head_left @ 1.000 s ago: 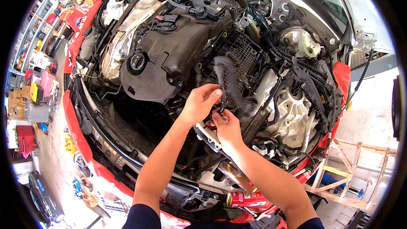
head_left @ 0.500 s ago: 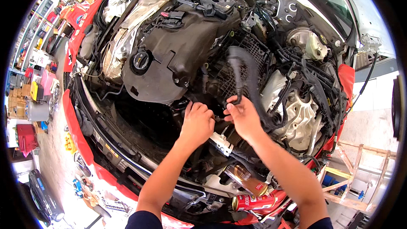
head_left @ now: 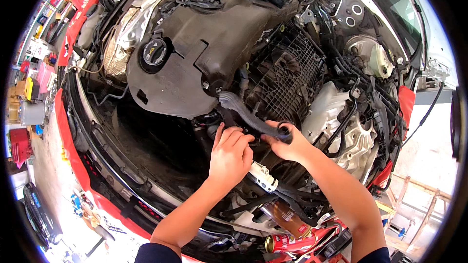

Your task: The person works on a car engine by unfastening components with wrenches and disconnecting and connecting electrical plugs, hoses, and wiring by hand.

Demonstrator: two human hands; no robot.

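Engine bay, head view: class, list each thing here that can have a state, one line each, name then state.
black hose: loose at the near end, gripped by the right hand
left hand: fingers curled, reaching in beside the hose
oil filler cap: seated on the engine cover
white connector: lying free, unheld
red can: lying on its side

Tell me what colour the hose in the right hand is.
Dark grey to black hose, gripped by the right hand; head view.
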